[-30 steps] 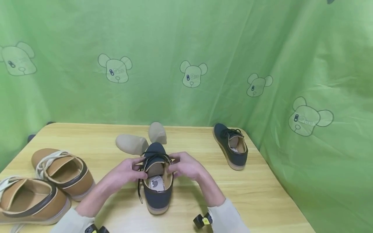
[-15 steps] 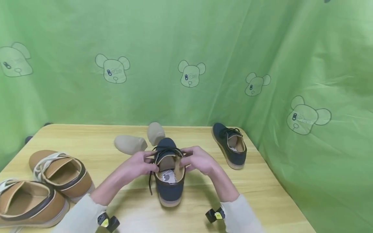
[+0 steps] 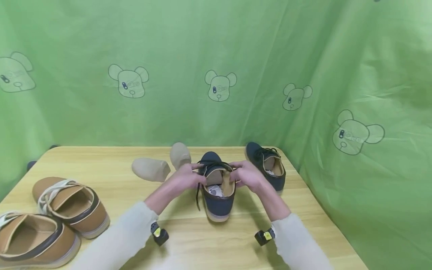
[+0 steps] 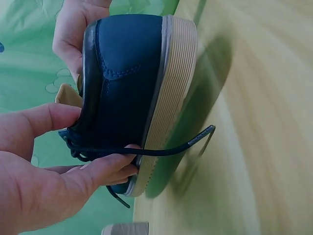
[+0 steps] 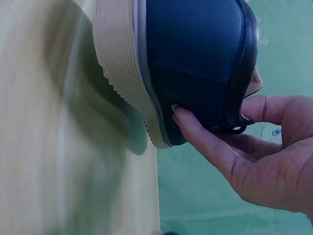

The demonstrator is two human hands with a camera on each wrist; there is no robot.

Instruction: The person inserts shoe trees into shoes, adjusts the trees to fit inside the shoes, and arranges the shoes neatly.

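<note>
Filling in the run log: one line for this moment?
left hand: grips navy shoe | right hand: grips same shoe | second navy shoe: on table

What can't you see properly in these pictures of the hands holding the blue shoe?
- Head view: the left hand and right hand cover the sides of the navy shoe.
- Head view: the white paper inside the shoe is too small to read.
- Head view: the tan shoe at bottom left is cut off by the edge.
- Both wrist views: the wooden table is blurred, and the shoe's toe is out of frame.
</note>
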